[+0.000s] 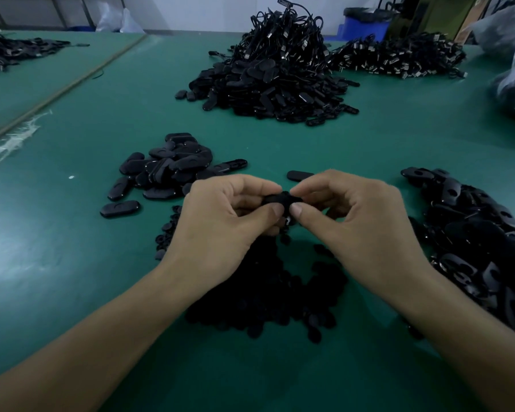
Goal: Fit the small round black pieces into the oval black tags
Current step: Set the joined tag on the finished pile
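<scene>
Green mat (pixel 101 263) over the bench, black parts all around. Hands together: left hand (pixel 220 221) and right hand (pixel 354 221) meet just above the near heap, thumbs and forefingers of both pinching one oval tag (pixel 280 200). Fingers cover it, so I cannot tell whether a round piece is seated yet.

The loose round pieces (pixel 265 292) lie heaped directly under the hands. In the right-side pile (pixel 473 233) the tags show open holes; it is large, and I read it as unfilled stock. The left-side pile (pixel 167 168) has closed faces and is much smaller, probably the finished ones. Judgement: early in the job, most of it left.

A single tag (pixel 299 175) lies just beyond the fingertips. Further back stand a tall heap of tags and cords (pixel 274 78) and a second heap of cords (pixel 399 58), well apart from the work. Nothing blocks the hands; the piles only crowd in from both sides.
</scene>
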The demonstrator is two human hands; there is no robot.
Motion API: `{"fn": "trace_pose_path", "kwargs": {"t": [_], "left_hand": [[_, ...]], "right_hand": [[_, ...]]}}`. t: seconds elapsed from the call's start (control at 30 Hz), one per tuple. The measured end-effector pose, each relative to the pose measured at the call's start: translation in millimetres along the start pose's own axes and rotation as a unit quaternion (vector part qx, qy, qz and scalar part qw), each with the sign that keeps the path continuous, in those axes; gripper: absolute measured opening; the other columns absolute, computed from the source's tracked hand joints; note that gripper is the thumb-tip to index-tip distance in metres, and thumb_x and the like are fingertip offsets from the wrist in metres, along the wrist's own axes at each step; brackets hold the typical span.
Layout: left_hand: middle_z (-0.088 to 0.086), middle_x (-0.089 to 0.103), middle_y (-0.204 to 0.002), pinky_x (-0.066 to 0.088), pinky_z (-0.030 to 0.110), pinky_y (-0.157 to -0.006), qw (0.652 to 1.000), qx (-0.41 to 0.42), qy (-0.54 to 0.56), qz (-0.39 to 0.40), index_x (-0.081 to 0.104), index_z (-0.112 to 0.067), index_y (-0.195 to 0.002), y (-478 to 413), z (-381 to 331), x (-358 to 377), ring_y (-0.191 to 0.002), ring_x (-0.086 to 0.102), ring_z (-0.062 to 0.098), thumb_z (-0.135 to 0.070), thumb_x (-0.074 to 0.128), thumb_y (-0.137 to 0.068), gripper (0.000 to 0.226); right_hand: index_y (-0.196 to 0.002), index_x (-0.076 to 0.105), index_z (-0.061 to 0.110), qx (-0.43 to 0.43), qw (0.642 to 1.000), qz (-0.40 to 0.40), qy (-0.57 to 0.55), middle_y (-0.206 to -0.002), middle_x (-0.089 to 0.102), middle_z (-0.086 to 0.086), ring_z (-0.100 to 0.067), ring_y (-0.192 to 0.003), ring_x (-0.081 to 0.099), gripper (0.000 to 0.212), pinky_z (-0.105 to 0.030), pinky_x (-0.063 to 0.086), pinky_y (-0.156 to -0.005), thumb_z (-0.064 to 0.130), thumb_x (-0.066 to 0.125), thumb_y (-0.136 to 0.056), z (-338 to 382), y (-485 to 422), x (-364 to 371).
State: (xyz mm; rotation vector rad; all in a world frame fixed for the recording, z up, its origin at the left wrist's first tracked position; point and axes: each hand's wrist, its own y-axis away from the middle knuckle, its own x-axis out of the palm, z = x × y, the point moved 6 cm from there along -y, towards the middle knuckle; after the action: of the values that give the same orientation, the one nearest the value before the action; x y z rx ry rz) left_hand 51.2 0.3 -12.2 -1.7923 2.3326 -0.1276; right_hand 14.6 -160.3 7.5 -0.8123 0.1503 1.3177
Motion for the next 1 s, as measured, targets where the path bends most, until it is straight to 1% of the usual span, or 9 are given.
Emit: {"fn": "trace_pose_path", "kwargs": {"t": [0.03,0.1,0.2,0.33,0.57,0.63,0.73,0.8,1.0], "left_hand": [[0.001,0.077,-0.076,0.058,0.02,-0.064,1.0,-0.007,0.017,-0.003,0.074,-0.017,-0.09,0,0,0,-0.068,0.075,0.015,0.001,0.075,-0.085,0.019],[0.005,0.077,-0.076,0.058,0.02,-0.063,0.998,-0.025,0.056,-0.009,0.073,-0.013,-0.091,0,1,0,-0.067,0.075,0.014,0.003,0.073,-0.085,0.017],[0.009,0.077,-0.077,0.058,0.02,-0.063,0.994,-0.038,0.097,-0.015,0.072,-0.007,-0.092,-1,1,1,-0.067,0.074,0.016,0.004,0.071,-0.085,0.014],[0.009,0.077,-0.079,0.058,0.02,-0.064,0.993,-0.035,0.108,-0.017,0.072,-0.006,-0.094,0,0,1,-0.069,0.075,0.016,0.003,0.071,-0.086,0.012],[0.007,0.078,-0.084,0.06,0.024,-0.072,0.998,-0.01,0.063,-0.005,0.073,-0.008,-0.097,-1,1,2,-0.079,0.077,0.021,0.003,0.069,-0.089,0.015],[0.006,0.078,-0.082,0.06,0.024,-0.071,0.999,0.0,0.048,-0.018,0.074,-0.01,-0.097,-1,1,0,-0.077,0.077,0.021,0.003,0.07,-0.089,0.016],[0.005,0.078,-0.078,0.06,0.022,-0.068,0.998,0.007,0.038,-0.044,0.074,-0.016,-0.092,-2,2,-4,-0.073,0.076,0.02,0.002,0.071,-0.089,0.019],[0.005,0.078,-0.078,0.06,0.024,-0.069,0.998,0.008,0.034,-0.052,0.073,-0.017,-0.091,-3,4,-6,-0.073,0.076,0.021,0.002,0.071,-0.089,0.019],[0.002,0.078,-0.08,0.062,0.03,-0.073,0.998,0.03,0.016,-0.06,0.076,-0.02,-0.09,-3,3,-8,-0.076,0.077,0.021,0.0,0.072,-0.088,0.021]], "right_hand": [[-0.091,0.075,0.033,-0.028,0.999,-0.017,0.035,-0.081,0.072,0.017,-0.001,-0.082,0.067,0.017,-0.011,0.048,-0.072,0.017,0.078,-0.085,5,1,-1],[-0.096,0.078,0.025,-0.076,0.991,-0.04,0.099,-0.092,0.069,0.013,-0.003,-0.09,0.063,0.013,-0.008,0.042,-0.078,0.017,0.077,-0.087,13,2,-1],[-0.101,0.078,0.02,-0.112,0.982,-0.055,0.143,-0.098,0.067,0.006,-0.011,-0.094,0.061,0.014,-0.013,0.043,-0.081,0.019,0.076,-0.088,18,4,0],[-0.103,0.077,0.016,-0.129,0.977,-0.057,0.157,-0.095,0.064,0.002,-0.015,-0.092,0.061,0.015,-0.022,0.046,-0.081,0.015,0.074,-0.088,22,5,3],[-0.09,0.072,0.015,-0.114,0.983,-0.032,0.139,-0.084,0.065,0.004,-0.01,-0.078,0.058,0.007,-0.013,0.04,-0.071,0.009,0.073,-0.087,23,3,7],[-0.095,0.07,0.017,-0.101,0.986,-0.029,0.129,-0.084,0.064,0.006,-0.006,-0.078,0.057,0.011,-0.009,0.041,-0.072,0.009,0.072,-0.088,21,2,6],[-0.115,0.07,0.018,-0.091,0.986,-0.042,0.13,-0.089,0.06,0.007,-0.002,-0.081,0.053,0.024,-0.004,0.037,-0.078,0.009,0.066,-0.093,18,1,1],[-0.114,0.074,0.019,-0.089,0.987,-0.053,0.121,-0.091,0.061,0.008,0.002,-0.082,0.054,0.023,-0.002,0.036,-0.08,0.009,0.065,-0.095,17,0,-2],[-0.093,0.075,0.027,-0.011,0.998,-0.059,-0.002,-0.08,0.073,0.019,0.0,-0.078,0.07,0.015,-0.022,0.057,-0.075,0.012,0.073,-0.09,5,-3,-7]]}}
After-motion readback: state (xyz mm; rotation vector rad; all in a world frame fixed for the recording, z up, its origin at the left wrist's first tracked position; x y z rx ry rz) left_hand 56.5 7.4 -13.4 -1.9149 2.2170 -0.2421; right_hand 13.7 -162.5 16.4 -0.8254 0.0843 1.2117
